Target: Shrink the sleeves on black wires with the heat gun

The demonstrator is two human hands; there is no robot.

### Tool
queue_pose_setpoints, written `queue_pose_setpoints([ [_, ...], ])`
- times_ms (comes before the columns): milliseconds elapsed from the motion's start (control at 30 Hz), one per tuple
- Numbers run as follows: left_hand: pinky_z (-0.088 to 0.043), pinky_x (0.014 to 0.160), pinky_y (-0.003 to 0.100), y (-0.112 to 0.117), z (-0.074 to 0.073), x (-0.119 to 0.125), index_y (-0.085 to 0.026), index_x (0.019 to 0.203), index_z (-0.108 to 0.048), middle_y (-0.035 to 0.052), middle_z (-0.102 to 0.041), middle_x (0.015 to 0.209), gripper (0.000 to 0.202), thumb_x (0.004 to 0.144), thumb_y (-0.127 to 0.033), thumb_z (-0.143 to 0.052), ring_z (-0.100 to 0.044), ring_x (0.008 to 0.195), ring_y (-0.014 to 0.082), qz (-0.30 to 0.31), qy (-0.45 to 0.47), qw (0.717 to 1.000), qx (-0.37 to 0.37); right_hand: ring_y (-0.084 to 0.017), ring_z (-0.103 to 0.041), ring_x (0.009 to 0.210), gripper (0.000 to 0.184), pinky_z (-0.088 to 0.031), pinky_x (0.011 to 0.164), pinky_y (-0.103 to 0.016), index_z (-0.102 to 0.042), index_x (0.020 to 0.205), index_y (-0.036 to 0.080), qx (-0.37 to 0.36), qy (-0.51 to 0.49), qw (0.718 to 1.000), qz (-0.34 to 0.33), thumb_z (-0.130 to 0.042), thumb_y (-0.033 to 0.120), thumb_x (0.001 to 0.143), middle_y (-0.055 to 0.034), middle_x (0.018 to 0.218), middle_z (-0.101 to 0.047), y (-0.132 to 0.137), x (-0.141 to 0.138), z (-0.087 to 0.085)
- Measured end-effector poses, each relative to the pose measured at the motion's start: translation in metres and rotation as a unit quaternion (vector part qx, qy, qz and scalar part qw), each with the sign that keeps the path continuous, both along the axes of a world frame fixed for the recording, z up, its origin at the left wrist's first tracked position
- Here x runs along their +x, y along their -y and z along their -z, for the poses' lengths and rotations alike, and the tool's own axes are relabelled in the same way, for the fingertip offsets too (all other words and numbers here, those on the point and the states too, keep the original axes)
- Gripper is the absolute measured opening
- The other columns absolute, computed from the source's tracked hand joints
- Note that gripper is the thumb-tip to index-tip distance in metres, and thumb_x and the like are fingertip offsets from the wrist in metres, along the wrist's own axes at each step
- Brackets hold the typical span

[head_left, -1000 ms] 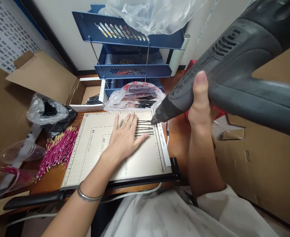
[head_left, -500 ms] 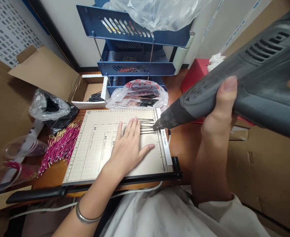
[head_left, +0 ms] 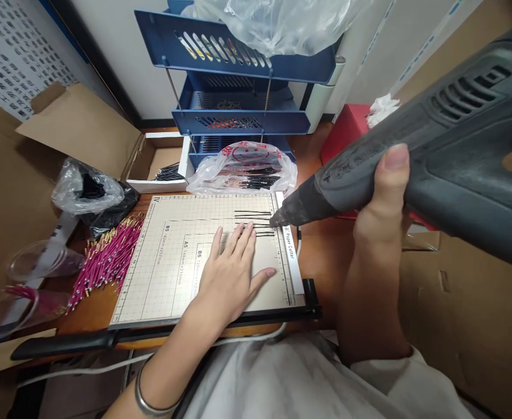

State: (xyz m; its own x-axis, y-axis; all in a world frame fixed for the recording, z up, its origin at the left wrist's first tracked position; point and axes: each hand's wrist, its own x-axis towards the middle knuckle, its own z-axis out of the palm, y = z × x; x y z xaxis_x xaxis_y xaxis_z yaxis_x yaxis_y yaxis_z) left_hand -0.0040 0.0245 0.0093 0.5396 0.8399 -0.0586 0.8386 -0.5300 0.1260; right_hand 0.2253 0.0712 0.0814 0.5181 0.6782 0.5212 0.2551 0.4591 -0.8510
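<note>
My right hand [head_left: 382, 203] grips a dark grey heat gun [head_left: 413, 139], its thumb lying along the near side of the body. The gun's nozzle tip is at the right ends of several thin black wires [head_left: 252, 215]. Those wires lie roughly parallel on the cream board of a paper cutter [head_left: 173, 291]. Flat on the board, my left hand [head_left: 232, 267] has its fingers stretched out, with the fingertips over the left part of the nearer wires. The hand hides part of these wires.
Pink wires [head_left: 103, 256] are heaped left of the cutter, beside clear plastic cups [head_left: 42, 262]. Behind stand a plastic bag of black wires [head_left: 242, 169], a white-edged box [head_left: 157, 185] and a blue tray rack [head_left: 238, 119]. The cutter's black handle [head_left: 64, 344] runs along the front.
My left hand has slid slightly toward me and to the right, uncovering the left ends of the farther wires. The heat gun has shifted very slightly in my right hand's grip area.
</note>
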Motion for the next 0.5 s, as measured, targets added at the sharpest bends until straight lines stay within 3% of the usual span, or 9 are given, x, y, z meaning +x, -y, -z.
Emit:
queue_pose_setpoints([
  [100, -0.017, 0.141, 0.064, -0.006, -0.002, 0.000, -0.004, 0.173, -0.033, 0.0151, -0.024, 0.182, 0.091, 0.113, -0.071, -0.022, -0.025, 0.171, 0.0340, -0.005, -0.007, 1.000, -0.013, -0.020, -0.046, 0.162, 0.060, -0.025, 0.141, -0.038, -0.062, 0.154, 0.030, 0.056, 0.036, 0.998, 0.011, -0.069, 0.057, 0.101, 0.0011, 0.160, -0.063, -0.007, 0.000, 0.001],
  [233, -0.013, 0.142, 0.061, -0.020, -0.008, -0.002, -0.005, 0.175, -0.026, 0.0170, -0.020, 0.183, 0.092, 0.112, -0.072, -0.021, -0.021, 0.172, 0.0329, -0.021, -0.003, 1.000, -0.023, -0.021, -0.045, 0.162, 0.055, -0.021, 0.142, -0.040, -0.071, 0.144, 0.027, 0.049, 0.038, 0.998, 0.013, -0.069, 0.060, 0.100, 0.0004, 0.162, -0.061, -0.016, 0.003, 0.007],
  [333, -0.009, 0.143, 0.058, -0.033, -0.014, -0.005, -0.004, 0.176, -0.019, 0.0178, -0.014, 0.183, 0.091, 0.113, -0.069, -0.022, -0.016, 0.173, 0.0314, -0.024, -0.010, 0.999, -0.033, -0.023, -0.049, 0.159, 0.061, -0.021, 0.143, -0.042, -0.067, 0.148, 0.025, 0.037, 0.043, 0.998, 0.000, -0.070, 0.061, 0.099, -0.0019, 0.164, -0.058, -0.021, 0.007, 0.011],
  [500, -0.005, 0.143, 0.056, -0.046, -0.014, -0.002, -0.002, 0.176, -0.019, 0.0168, -0.011, 0.183, 0.090, 0.113, -0.066, -0.026, -0.011, 0.174, 0.0295, -0.006, -0.028, 0.999, -0.044, -0.022, -0.038, 0.166, 0.055, -0.014, 0.144, -0.048, -0.065, 0.149, 0.033, 0.034, 0.079, 0.996, 0.019, -0.063, 0.061, 0.101, 0.0016, 0.158, -0.062, -0.034, 0.010, 0.017],
])
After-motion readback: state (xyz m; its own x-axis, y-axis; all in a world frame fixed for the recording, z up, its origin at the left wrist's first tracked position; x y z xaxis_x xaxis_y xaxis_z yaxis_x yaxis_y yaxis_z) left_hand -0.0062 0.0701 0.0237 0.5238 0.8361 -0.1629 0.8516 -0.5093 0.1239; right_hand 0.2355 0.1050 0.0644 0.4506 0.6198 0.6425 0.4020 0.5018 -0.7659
